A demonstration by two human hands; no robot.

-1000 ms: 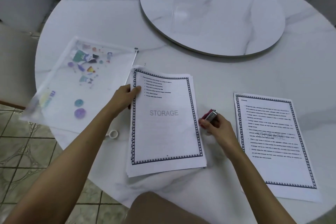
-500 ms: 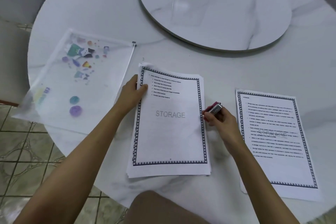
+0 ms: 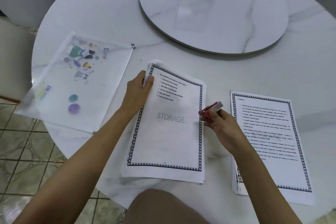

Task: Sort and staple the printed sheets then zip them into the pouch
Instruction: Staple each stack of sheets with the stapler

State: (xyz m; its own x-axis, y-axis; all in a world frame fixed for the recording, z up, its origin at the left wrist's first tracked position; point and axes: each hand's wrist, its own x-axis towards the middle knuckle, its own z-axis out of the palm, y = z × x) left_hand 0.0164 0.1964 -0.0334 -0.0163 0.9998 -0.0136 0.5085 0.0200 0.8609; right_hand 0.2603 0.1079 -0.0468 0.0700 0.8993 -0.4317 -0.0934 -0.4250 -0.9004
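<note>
On the left of the round table (image 3: pixel 101 11) the clear zip pouch (image 3: pixel 60 85) lies flat, its near-left corner past the table edge. Just right of it, the left hand (image 3: pixel 138 91) reaches in from the near side, forearm slanting up to the right. Its thumb lies on top and its fingers curl under, pinching the raised far-left corner of the middle stack of sheets (image 3: pixel 171 132). At that stack's right edge the right hand (image 3: pixel 221 127) holds the pink and silver stapler (image 3: pixel 214 108) in curled fingers, above the table. The second pile (image 3: pixel 269 142) lies flat on the right, partly under that wrist.
</note>
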